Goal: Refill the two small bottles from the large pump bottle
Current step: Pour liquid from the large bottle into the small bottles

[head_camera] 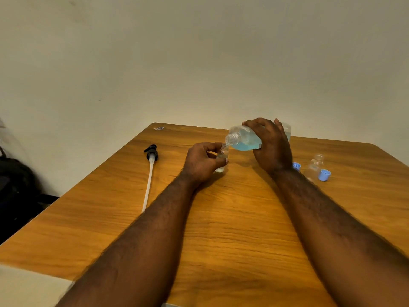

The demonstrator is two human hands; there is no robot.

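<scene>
now right hand (271, 147) tips large bottle (244, 138).

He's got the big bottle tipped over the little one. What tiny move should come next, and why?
Probably tip the large bottle slightly further with the right hand. Its open neck sits right at the mouth of the small bottle steadied by the left hand, the blue liquid lies near the neck, and the small bottle looks nearly empty.
</scene>
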